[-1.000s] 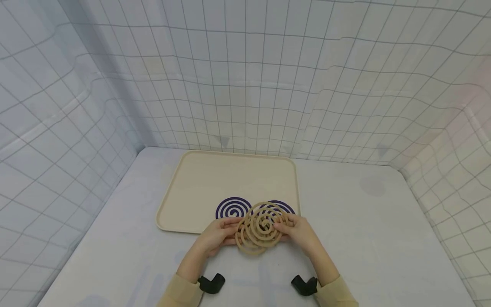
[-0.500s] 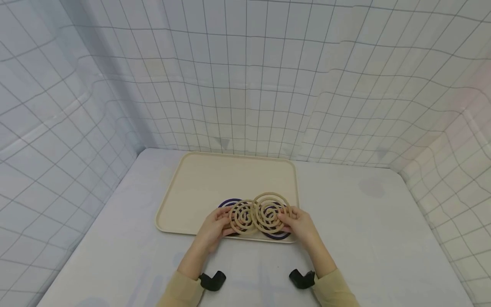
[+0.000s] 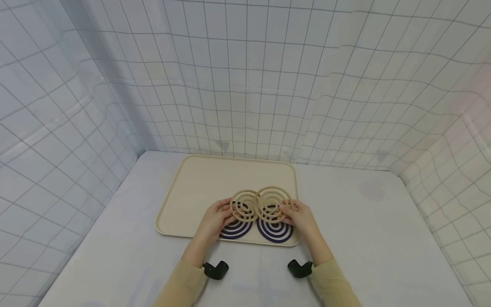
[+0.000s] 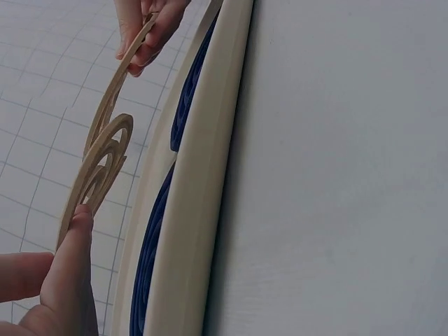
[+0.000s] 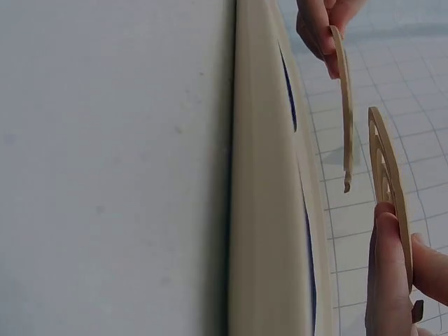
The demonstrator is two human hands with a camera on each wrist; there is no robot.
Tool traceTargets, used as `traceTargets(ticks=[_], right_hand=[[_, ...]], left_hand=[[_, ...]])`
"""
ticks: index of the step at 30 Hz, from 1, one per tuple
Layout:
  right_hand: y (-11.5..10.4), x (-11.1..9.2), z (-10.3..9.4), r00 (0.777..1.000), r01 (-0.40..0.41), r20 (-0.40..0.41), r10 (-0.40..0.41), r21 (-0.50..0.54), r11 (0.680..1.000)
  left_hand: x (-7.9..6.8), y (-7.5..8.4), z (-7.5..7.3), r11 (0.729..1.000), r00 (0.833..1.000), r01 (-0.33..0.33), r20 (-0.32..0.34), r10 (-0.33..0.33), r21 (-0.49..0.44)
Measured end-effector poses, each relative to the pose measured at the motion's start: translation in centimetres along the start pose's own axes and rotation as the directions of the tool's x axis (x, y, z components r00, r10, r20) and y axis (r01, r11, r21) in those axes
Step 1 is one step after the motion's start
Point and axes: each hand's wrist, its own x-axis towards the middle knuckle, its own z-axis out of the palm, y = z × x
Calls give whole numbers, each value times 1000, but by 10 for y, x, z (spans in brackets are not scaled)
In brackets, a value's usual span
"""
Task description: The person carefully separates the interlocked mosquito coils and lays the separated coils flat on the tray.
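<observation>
In the head view my left hand (image 3: 212, 218) pinches the outer edge of a tan mosquito coil (image 3: 235, 209). A second tan mosquito coil (image 3: 262, 209) is pinched at its right side by my right hand (image 3: 304, 218). Side by side above the tray, their inner edges overlap in that view. Both wrist views show the coils raised and tilted, thumb on one face and fingers on the other. Two dark blue mosquito coils (image 3: 236, 234) (image 3: 274, 238) lie flat along the tray's front edge, partly hidden behind the tan ones.
The beige rimmed tray (image 3: 167, 201) lies on a white-covered table (image 3: 364, 238), its bare surface reaching back and left. Grid-patterned white curtains (image 3: 268, 85) stand behind and on both sides. Black wrist mounts (image 3: 216, 270) sit at the sleeve ends.
Both hands have moved forward over the tray with the tan coils. The coils have gone from stacked over each other to side by side, and the blue coils' front parts now show.
</observation>
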Motion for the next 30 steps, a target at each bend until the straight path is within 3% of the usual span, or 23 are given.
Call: traceTargets(ticks=[13, 21, 30], right_hand=[[-8, 20, -6, 1000, -28, 4, 28, 39, 999], [-3, 29, -9, 999, -21, 30, 18, 120, 993], [-4, 33, -13, 998, -36, 47, 33, 47, 998]], left_hand=[[30, 11, -7, 999, 999, 51, 7, -51, 9], [47, 15, -8, 997, 997, 77, -13, -77, 0], [57, 13, -4, 997, 995, 79, -62, -81, -24]])
